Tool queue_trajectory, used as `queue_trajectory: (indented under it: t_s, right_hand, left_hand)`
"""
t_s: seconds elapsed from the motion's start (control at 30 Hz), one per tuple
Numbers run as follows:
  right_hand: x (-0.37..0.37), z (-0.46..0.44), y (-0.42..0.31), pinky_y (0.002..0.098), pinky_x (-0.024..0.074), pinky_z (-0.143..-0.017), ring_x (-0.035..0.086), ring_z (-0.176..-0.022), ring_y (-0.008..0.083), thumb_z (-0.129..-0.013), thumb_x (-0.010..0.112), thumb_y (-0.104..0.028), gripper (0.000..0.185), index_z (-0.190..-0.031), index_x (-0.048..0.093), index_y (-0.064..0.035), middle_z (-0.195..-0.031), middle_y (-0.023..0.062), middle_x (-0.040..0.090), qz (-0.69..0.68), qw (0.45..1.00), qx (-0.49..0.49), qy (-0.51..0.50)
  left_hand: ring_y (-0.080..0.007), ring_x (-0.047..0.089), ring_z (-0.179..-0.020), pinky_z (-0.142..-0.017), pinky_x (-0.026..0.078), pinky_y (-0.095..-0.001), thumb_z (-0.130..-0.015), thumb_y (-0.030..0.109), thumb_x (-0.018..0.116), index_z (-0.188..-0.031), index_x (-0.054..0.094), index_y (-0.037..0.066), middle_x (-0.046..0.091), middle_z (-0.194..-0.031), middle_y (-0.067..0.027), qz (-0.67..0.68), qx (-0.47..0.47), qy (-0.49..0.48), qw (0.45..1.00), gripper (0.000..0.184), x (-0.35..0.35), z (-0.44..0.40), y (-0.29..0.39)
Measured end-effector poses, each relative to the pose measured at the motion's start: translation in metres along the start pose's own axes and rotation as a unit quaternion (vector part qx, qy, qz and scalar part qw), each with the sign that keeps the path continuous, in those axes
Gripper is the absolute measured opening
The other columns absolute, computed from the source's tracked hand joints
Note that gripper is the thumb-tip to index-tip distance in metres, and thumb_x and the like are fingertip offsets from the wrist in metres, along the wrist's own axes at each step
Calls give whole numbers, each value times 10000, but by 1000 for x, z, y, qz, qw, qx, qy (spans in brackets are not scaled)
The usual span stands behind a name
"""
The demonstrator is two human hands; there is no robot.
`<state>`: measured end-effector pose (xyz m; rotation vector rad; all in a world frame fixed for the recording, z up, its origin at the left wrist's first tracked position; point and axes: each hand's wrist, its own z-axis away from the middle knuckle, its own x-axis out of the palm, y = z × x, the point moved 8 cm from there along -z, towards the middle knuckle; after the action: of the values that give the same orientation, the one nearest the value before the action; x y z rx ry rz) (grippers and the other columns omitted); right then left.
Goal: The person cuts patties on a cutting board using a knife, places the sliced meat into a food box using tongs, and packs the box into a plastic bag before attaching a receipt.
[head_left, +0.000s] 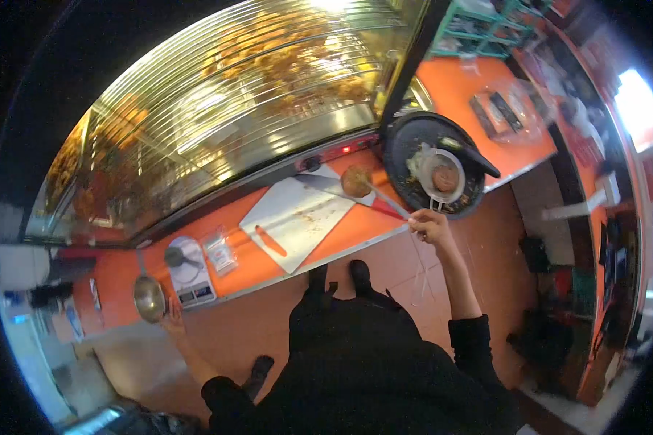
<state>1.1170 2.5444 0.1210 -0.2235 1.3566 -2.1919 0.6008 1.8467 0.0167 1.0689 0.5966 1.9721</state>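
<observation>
My left hand (173,319) is at the near rim of a small round metal bowl (149,296) at the counter's left, its fingers against the bowl's side. A thin grey strip, perhaps a handle, runs up from the bowl. My right hand (431,227) is closed around the end of a slim grey handle (393,202) that leads to a round brown head (356,181) over the cutting board's right end. Under it lies a knife (388,209) with a red handle, its blade across the white cutting board (286,217). Crumbs are scattered on the board.
A kitchen scale (191,274) bears a dark utensil, beside a clear packet (220,250). At right, a black pan (403,163) holds a strainer (455,163) with a brown lump. A lit glass case (247,138) of fried food borders the orange counter (315,250).
</observation>
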Motion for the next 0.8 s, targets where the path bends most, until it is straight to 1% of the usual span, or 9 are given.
queue_trajectory:
  t_s: [0.2, 0.3, 0.33, 0.37, 0.43, 0.47, 0.5, 0.67, 0.8]
  right_hand:
    - [132, -27, 18, 225, 355, -426, 492, -476, 85, -753, 707, -133, 149, -836, 660, -19, -618, 39, 605, 98, 984, 27, -144]
    - [155, -45, 27, 266, 405, -441, 538, -494, 101, -769, 691, -171, 195, -798, 653, 18, -606, 51, 616, 171, 970, -109, -136]
    - [156, -46, 27, 266, 405, -441, 538, -494, 101, -769, 691, -171, 195, -798, 653, 18, -606, 51, 616, 174, 969, -109, -141]
    - [157, -45, 23, 282, 423, -471, 557, -516, 124, -774, 676, -180, 196, -825, 653, 8, -619, 64, 622, 204, 959, -128, -150]
    - [159, -35, 9, 299, 441, -501, 575, -538, 146, -780, 662, -189, 201, -853, 653, -3, -632, 76, 627, 237, 947, -146, -161]
    - [160, -23, -9, 341, 463, -556, 611, -621, 208, -775, 651, -207, 208, -885, 652, -30, -686, 100, 640, 313, 925, -162, -139]
    - [162, -13, -26, 383, 485, -612, 647, -703, 270, -771, 641, -224, 223, -917, 651, -57, -741, 123, 652, 386, 898, -178, -114]
    - [151, 21, -58, 451, 487, -694, 632, -810, 341, -774, 600, -211, 197, -927, 629, -91, -875, 154, 647, 483, 851, -202, -46]
    - [74, 59, -96, 446, 485, -684, 618, -810, 339, -771, 602, -133, 222, -988, 614, -88, -911, 154, 613, 460, 853, -231, 86]
  left_hand:
    - [-349, 473, -1120, -988, 385, -438, -877, 527, 463, -1361, 180, -5, 454, -1216, -215, -134, 117, 115, 977, 772, 29, 71, -14]
    - [-321, 543, -994, -910, 428, -415, -903, 369, 481, -1294, 334, 35, 499, -1184, -207, -62, 336, -394, 853, 534, 122, 172, -19]
    - [-315, 518, -970, -878, 419, -408, -891, 295, 505, -1234, 371, 8, 492, -1117, -197, -318, 496, -135, 796, 467, 121, 153, -25]
    - [-309, 493, -945, -846, 410, -402, -879, 221, 529, -1174, 409, -20, 486, -1049, -186, -525, 574, 144, 612, 399, 129, 157, -28]
    - [-304, 488, -919, -812, 406, -412, -829, 88, 543, -1078, 486, -20, 491, -999, -161, -509, 519, -28, 686, 277, 186, 181, -91]
    - [-308, 484, -967, -852, 398, -422, -796, 83, 564, -1057, 506, -21, 497, -987, -154, -591, 522, -143, 598, 287, 214, 192, -132]
    - [-335, 470, -1004, -890, 381, -442, -798, 110, 579, -1116, 478, -22, 486, -1019, -176, -580, 458, -210, 641, 359, 233, 201, -169]
    - [-408, 457, -1040, -905, 374, -485, -766, 251, 646, -1284, 369, -31, 440, -1108, -251, -682, 326, -150, 637, 651, 268, 192, -273]
    - [-431, 454, -1044, -914, 375, -489, -747, 246, 639, -1318, 331, -54, 452, -1109, -258, -705, 388, -131, 578, 715, 270, 187, -285]
